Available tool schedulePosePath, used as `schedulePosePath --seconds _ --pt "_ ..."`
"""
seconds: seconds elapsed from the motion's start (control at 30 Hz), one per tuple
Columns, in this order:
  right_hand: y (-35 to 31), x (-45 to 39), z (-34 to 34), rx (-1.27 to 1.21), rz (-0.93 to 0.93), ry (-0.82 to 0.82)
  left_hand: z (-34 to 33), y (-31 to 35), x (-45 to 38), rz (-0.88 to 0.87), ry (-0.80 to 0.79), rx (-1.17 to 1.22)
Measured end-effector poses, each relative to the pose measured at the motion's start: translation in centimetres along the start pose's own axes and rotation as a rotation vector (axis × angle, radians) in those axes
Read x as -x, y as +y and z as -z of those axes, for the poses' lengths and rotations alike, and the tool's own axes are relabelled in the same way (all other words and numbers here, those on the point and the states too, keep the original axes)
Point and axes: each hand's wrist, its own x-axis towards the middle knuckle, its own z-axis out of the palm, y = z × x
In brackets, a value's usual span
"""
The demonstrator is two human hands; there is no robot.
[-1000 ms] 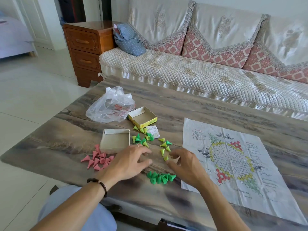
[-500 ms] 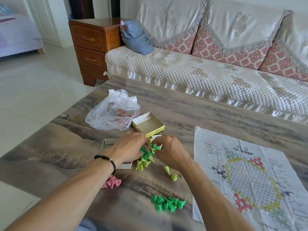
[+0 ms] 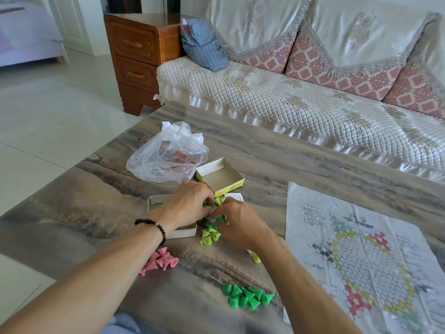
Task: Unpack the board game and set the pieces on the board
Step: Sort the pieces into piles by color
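While colours were being sorted, both hands [image 3: 185, 206] [image 3: 237, 222] pinched mixed cones [image 3: 212, 233] | green pile [image 3: 246, 296], pink pile [image 3: 161, 260] set apart on table [image 3: 265, 155] | board [image 3: 361, 259] bare, right of the hands.

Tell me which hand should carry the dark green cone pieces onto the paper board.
Right, probably. The right hand is nearer the paper board, and the dark green cone pieces lie just below it, while the left hand sits farther away over the white box.
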Motion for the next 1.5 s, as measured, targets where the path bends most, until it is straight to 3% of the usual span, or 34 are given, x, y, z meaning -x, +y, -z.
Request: schedulePosePath --seconds 0.27,0.83,0.97,1.3,1.5 --pt "-0.4 -0.5 0.1 0.095 -0.026 -0.102 1.0 0.0 0.4 0.104 0.094 0.176" --pt "-2.6 -2.0 -0.5 0.313 -0.059 -0.040 1.5 -0.4 6.8 0.058 0.237 0.237" --pt "-3.3 -2.2 -1.0 0.368 -0.127 0.019 1.3 0.2 8.6 0.043 0.215 0.247" --pt "-3.1 2.1 1.1 0.028 -0.271 0.210 -0.9 3.9 11.1 0.027 0.049 0.277" --pt "-1.7 9.0 1.3 -0.065 -0.318 0.131 -1.6 6.6 12.1 0.003 -0.058 0.235"
